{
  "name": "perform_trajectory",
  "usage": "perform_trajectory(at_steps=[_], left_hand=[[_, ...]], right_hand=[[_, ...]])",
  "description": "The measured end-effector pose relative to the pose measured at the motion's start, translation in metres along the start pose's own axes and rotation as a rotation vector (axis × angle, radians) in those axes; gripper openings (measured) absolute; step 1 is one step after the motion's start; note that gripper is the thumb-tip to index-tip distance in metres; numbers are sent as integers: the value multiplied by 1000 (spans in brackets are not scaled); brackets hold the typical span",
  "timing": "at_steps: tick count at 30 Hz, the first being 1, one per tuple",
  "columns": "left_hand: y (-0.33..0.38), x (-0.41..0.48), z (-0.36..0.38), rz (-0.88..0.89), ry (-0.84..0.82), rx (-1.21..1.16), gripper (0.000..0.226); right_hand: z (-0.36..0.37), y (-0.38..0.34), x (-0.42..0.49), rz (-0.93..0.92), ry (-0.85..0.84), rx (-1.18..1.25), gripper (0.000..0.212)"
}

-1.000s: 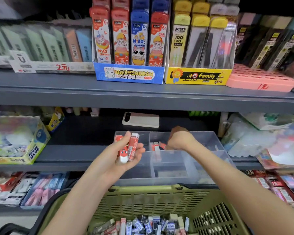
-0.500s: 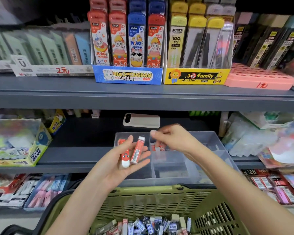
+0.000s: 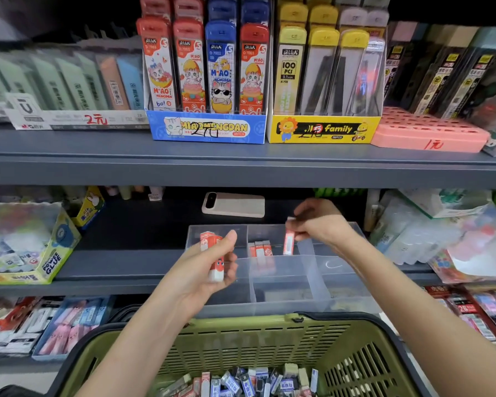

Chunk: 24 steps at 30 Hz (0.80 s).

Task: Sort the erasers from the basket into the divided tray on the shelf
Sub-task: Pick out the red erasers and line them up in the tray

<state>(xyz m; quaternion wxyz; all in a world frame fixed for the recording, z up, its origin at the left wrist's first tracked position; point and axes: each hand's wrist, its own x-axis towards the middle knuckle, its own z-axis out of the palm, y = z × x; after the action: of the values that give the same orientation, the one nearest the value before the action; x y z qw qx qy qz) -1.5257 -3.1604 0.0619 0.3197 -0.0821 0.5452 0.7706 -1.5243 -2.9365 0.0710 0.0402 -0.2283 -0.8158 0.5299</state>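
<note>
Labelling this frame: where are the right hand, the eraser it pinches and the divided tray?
right hand [image 3: 324,224], head view, back of hand.
eraser [image 3: 289,244], head view, red sleeve.
divided tray [image 3: 341,296], head view, clear front wall.

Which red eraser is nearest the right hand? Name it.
The upright eraser the right hand pinches; others stand in the tray or fill the left hand.

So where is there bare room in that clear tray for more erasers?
In the tray, the front middle and front right compartments look bare, as does the shelf between the glue box and the tray. Crowded: the back middle compartment, where red erasers stand and the right hand pinches another eraser beside them. The left hand, gripping erasers, hides the left compartments.
</note>
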Motion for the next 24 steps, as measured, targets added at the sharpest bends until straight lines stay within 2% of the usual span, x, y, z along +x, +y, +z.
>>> perform_trajectory(at_steps=[2, 4, 7, 11, 16, 18, 19, 20, 21, 22, 23, 24], left_hand=[[0, 1, -1, -29, -15, -42, 36], [0, 2, 0, -52, -45, -118, 26], [-1, 4, -1, -61, -66, -175, 23], [-3, 6, 0, -48, -110, -153, 23], [-6, 6, 3, -30, -153, -144, 19], [-7, 6, 4, -18, -148, -135, 19], [-8, 6, 3, -7, -151, -117, 20], [-8, 6, 3, 6, -154, -93, 21], [-9, 7, 2, 19, -153, -67, 22], [-9, 7, 1, 28, -153, -47, 22], [-8, 7, 1, 32, -159, -36, 21], [-8, 6, 1, 33, -175, -29, 22]], right_hand=[[8, 4, 8, -37, -49, -387, 15], [19, 2, 13, -13, -157, -571, 4], [31, 4, 22, 24, -201, -804, 18], [43, 15, 29, 8, -153, -921, 19], [49, 22, 22, -98, -86, -1063, 17], [47, 21, 13, -220, 83, -1015, 11], [47, 18, 5, -302, 161, -905, 15], [45, 14, -5, -350, 154, -714, 21], [42, 8, -15, -353, 39, -435, 23], [39, 0, -26, -317, -163, -160, 20], [36, -7, -36, -296, -335, -9, 14], [33, -11, -42, -309, -444, 17, 12]])
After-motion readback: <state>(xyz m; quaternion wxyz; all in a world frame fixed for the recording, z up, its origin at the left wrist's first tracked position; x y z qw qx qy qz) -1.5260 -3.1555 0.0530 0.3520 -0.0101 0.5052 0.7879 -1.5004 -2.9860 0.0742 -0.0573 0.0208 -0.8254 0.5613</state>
